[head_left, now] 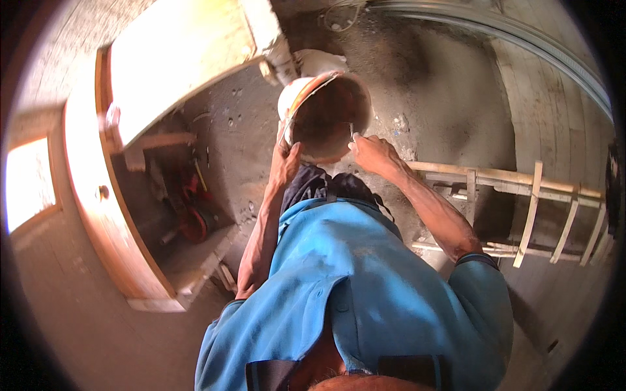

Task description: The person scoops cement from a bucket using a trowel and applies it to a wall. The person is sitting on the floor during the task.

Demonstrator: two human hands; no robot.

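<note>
A whitish bucket (290,98) is tilted in front of my legs, its dark inside facing me. Orange-brown smears mark its rim. My left hand (285,160) grips the bucket's left edge, the fingers behind and the thumb at the front. At the lower right of the opening, my right hand (375,154) is closed around something small. A thin pale piece sticks up from those fingers into the bucket's mouth, too small and blurred to name. The depth of the bucket is in shadow, so what lies at its bottom is hidden.
A wooden ladder (535,212) lies to the right. Brightly lit boards (176,52) and a wooden frame (111,215) stand at the left, with a red tool-like object (193,221) on the floor beyond. Metal rails (495,25) curve across the far right; rough grey floor (450,85) surrounds the bucket.
</note>
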